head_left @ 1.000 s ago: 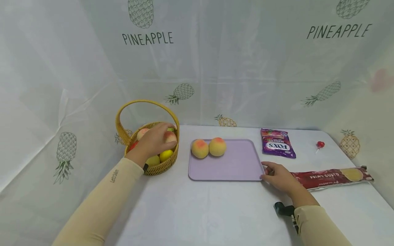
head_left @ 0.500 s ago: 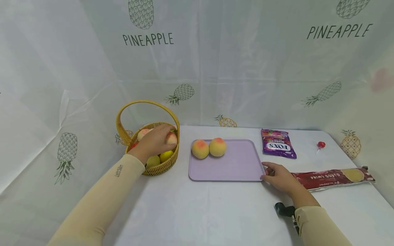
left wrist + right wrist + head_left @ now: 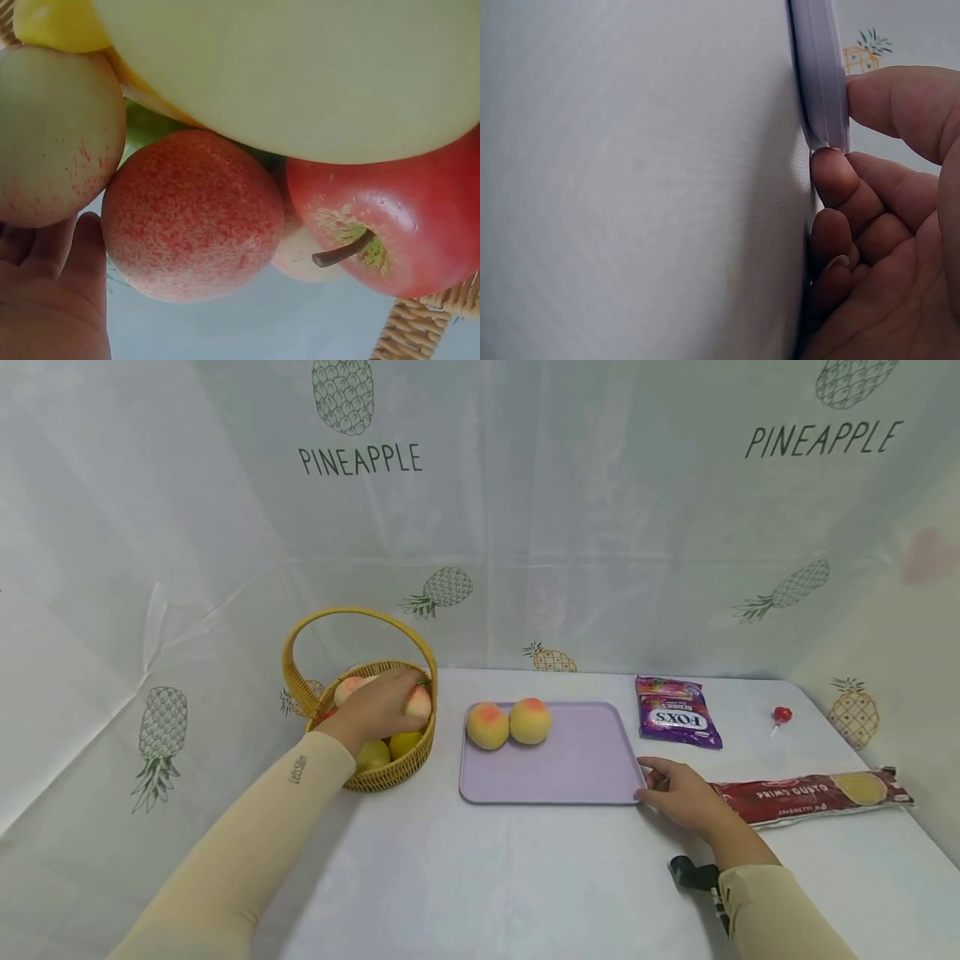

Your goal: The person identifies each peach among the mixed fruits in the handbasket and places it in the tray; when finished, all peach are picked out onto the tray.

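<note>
In the head view, my left hand (image 3: 381, 708) is in the yellow wicker basket (image 3: 390, 772) of fruit, its fingers round a pale pink-flecked peach (image 3: 60, 139). Beside that peach, the left wrist view shows a redder peach (image 3: 193, 217), a red apple (image 3: 397, 217) and a large pale yellow fruit (image 3: 315, 75) close to the camera. My right hand (image 3: 681, 792) pinches the near right corner of the lilac tray (image 3: 555, 777), thumb against one face and fingers at the edge. Two yellow-red peaches, a left one (image 3: 487, 726) and a right one (image 3: 530, 721), lie on the tray.
A purple candy bag (image 3: 677, 712) lies beyond the tray's right side, with a red lollipop (image 3: 782, 716) farther right. The long red Primo Gusto packet (image 3: 810, 796) lies beside my right hand. The basket's tall handle (image 3: 360, 610) arches over the fruit.
My left hand has shifted slightly at the basket and now covers more of the lemon and the green fruit. The right hand, tray and its two peaches stay put.
</note>
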### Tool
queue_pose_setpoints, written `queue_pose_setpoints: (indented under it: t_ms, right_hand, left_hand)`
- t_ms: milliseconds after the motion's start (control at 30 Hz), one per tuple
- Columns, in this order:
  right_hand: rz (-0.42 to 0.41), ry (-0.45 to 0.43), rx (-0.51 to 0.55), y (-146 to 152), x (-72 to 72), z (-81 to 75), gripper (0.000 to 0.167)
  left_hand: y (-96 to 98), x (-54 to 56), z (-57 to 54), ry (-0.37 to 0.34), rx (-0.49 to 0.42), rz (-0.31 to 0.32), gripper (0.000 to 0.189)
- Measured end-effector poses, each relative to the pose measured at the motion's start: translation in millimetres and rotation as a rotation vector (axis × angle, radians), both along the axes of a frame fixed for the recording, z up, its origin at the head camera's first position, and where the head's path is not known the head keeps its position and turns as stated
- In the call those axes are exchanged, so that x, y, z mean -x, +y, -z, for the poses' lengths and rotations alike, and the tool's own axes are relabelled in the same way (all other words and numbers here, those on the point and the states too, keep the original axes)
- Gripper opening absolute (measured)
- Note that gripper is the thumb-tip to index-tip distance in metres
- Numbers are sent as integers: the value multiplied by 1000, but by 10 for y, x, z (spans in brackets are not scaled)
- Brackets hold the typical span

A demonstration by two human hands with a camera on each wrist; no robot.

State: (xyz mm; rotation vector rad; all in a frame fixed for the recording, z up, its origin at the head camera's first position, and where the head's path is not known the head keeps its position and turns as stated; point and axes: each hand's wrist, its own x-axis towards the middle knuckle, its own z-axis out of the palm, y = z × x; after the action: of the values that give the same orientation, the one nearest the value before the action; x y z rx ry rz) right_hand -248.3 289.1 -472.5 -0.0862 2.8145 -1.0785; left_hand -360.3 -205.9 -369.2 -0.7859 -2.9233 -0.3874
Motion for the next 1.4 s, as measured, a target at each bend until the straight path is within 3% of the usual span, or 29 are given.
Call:
queue_pose_setpoints:
  t_ms: [267, 700, 1033, 1400]
  right_hand:
    - [8, 2, -3, 5, -1, 5, 67]
    - [14, -15, 2, -11, -19, -18, 67]
    - [24, -23, -9, -6, -12, -1, 67]
    - [16, -13, -15, 18, 4, 30, 67]
  left_hand:
    - [55, 57, 26, 1, 61, 13, 69]
    - [68, 65, 79, 53, 121, 58, 53]
    - [29, 48, 74, 45, 71, 80, 54]
    - [-27, -14, 6, -62, -75, 63, 60]
